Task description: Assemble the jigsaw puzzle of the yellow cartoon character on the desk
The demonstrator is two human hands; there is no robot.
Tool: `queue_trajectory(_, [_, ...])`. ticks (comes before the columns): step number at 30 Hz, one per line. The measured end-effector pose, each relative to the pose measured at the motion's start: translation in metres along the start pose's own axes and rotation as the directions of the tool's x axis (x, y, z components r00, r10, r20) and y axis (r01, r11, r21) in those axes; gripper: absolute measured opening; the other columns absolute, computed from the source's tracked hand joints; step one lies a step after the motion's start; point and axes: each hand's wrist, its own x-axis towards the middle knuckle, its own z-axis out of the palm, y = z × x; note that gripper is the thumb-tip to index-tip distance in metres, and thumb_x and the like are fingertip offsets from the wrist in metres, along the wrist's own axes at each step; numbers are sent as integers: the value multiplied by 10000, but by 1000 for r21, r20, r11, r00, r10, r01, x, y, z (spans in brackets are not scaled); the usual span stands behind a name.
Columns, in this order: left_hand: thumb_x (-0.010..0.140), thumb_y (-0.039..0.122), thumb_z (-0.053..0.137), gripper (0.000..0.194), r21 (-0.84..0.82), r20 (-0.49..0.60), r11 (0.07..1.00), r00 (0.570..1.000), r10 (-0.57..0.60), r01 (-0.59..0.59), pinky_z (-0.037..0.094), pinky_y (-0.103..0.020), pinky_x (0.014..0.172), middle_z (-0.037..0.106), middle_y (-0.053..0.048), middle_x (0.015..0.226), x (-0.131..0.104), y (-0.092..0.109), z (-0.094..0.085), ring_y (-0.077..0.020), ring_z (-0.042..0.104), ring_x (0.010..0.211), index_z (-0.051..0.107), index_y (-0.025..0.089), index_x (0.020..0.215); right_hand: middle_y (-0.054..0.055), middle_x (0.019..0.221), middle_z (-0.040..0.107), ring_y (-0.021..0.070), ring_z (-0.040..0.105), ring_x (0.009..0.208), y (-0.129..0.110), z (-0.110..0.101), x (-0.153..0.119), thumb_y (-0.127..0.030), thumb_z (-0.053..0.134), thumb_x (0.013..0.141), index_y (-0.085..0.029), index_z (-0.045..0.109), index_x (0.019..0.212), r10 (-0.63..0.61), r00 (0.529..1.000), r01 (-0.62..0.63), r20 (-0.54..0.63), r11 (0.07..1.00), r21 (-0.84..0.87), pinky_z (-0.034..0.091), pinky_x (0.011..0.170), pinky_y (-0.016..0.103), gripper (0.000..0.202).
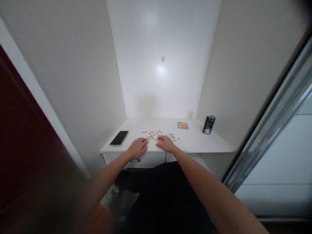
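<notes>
Small pieces (151, 133) are lying scattered, lower centre of the frame | we are resting left hand (138, 147) and right hand (167, 143) at the nearest ones, fingers bent; whether gripping, we're not managing to see | step: seemingly, we are arranging | next move: probably calling for light, precise fingertips

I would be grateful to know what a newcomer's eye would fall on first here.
Probably the left hand and right hand, both among small orange and pinkish pieces scattered near the middle of the white desk. Next, perhaps, the dark can standing toward the desk's right end and the phone lying flat at its left.
</notes>
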Motion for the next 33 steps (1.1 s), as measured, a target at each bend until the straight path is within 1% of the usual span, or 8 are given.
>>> queue_trajectory(6, [925,367,548,303,-34,-26,992,992,-123,122,482,-463,969,612,-93,1119,13,19,-6,-213,581,1067,598,126,1102,102,1249,592,248,587,1112,-9,-12,0,-344,608,922,-155,589,1207,-70,993,71,96,997,-12,489,943,483,343])
queue_trajectory(10, [928,318,543,258,-71,-41,996,998,-51,48,452,-464,1017,616,-100,1156,18,16,-10,-216,561,1130,617,127,1084,96,1198,632,233,615,1065,-13,-20,8,-290,657,883,-148,610,1188,-152,976,154,158,988,2,494,937,461,339])
queue_trajectory(14, [930,297,503,339,-96,-48,995,999,24,-29,390,-459,1090,553,-135,1322,21,2,-4,-246,482,1255,591,146,1221,121,1193,670,233,623,1067,1,-19,18,-173,748,727,-135,636,1217,-234,956,226,178,972,61,458,983,383,505])
queue_trajectory(16, [942,311,468,342,-129,-26,991,999,42,-45,410,-425,1076,561,-118,1324,22,-4,1,-234,501,1235,603,172,1225,122,1233,657,241,594,1132,11,-16,20,-198,714,749,-148,644,1216,-257,951,243,170,965,99,422,1023,396,475])
queue_trajectory(19, [939,312,462,332,-188,9,981,999,42,-39,409,-412,1066,568,-80,1309,22,-9,3,-217,500,1215,605,226,1226,116,1220,657,238,601,1101,23,-13,22,-248,682,781,-176,616,1257,-286,947,261,144,951,165,441,996,427,486])
queue_trajectory(26, [923,274,487,277,-325,96,946,994,53,-19,389,-405,1049,557,-64,1250,27,-5,-4,-197,479,1168,599,244,1175,75,1240,636,227,575,1159,28,-10,30,-194,642,811,-230,593,1244,-333,926,292,177,931,220,450,1033,452,437])
queue_trajectory(30, [932,289,483,274,-293,144,956,989,33,11,393,-399,1039,543,-42,1276,30,-6,-2,-195,473,1151,578,253,1187,50,1274,617,230,561,1198,31,-5,33,-228,664,824,-288,566,1290,-355,919,324,171,928,185,435,1075,461,479])
queue_trajectory(33, [930,294,488,282,-255,157,967,987,26,15,403,-386,1041,540,-35,1281,30,-6,0,-195,468,1152,567,245,1196,39,1261,627,229,585,1170,31,-4,34,-260,679,828,-321,564,1304,-369,910,339,191,925,175,468,1056,441,494])
